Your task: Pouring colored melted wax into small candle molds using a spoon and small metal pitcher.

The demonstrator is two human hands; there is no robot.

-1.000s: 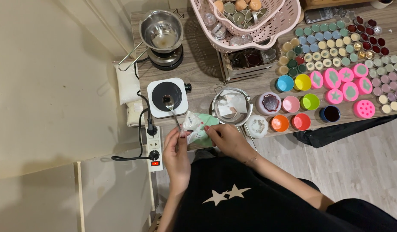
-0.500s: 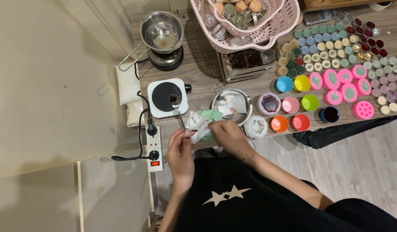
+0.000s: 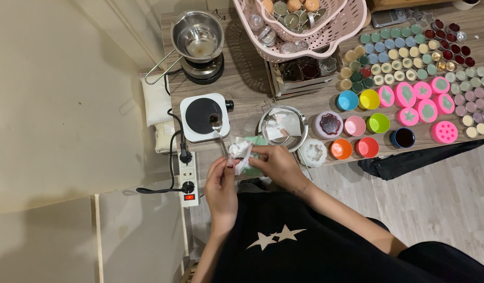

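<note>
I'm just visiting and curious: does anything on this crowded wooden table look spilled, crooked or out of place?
Nothing looks spilled. One oddity: crumpled white paper sits inside the round steel pot by the coloured silicone moulds. The left hand holds a metal spoon over the small white hotplate.

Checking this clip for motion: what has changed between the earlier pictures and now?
The spoon in the left hand shifted right, its bowl now over the hot plate's right side. The right hand slid left, bunching the white tissue against the spoon handle. Both grips held; the steel pot and moulds stayed put.
</note>
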